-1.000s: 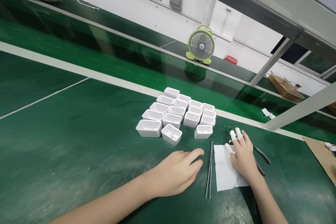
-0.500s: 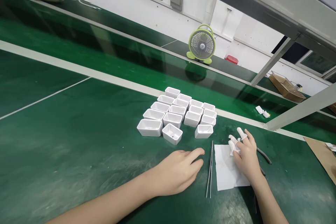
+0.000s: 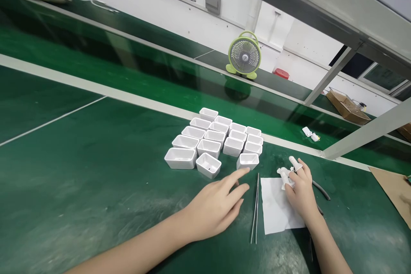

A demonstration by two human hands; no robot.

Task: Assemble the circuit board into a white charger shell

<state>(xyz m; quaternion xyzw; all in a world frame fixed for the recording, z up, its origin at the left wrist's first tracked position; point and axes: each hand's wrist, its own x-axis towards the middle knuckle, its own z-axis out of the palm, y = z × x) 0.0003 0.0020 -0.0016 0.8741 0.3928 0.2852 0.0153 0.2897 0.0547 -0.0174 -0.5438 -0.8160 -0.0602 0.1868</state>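
Head view: we look down on a green bench with both our hands low in the picture.
Left hand [image 3: 215, 207]: it lies palm down on the mat with fingers loosely spread and the index finger lifted, pointing toward the nearest white cup [image 3: 247, 161]; it holds nothing.
Right hand [image 3: 300, 190]: it rests on the far right corner of the white paper sheet [image 3: 275, 209]; the covered fingertips [image 3: 293, 162] are bent together over something small and white, but we cannot tell what it is or if it is really pinched.
Tweezers [image 3: 254, 207]: they lie between the two hands, just beside the left edge of the sheet, touched by no hand.
White cups [image 3: 212, 137]: they stand open side up in close rows, far from the hands, many touching one another.
Black tool [image 3: 321, 189]: it lies on the mat just right of the right hand, partly hidden by it.
Risk, left side: we judge that a careless move of the lifted finger may knock the near cup and disturb the rows.
Risk, middle: a wrist may roll the tweezers away.
Risk, right side: the small white piece may slip from the smooth finger covers, and the sheet may slide on the mat.
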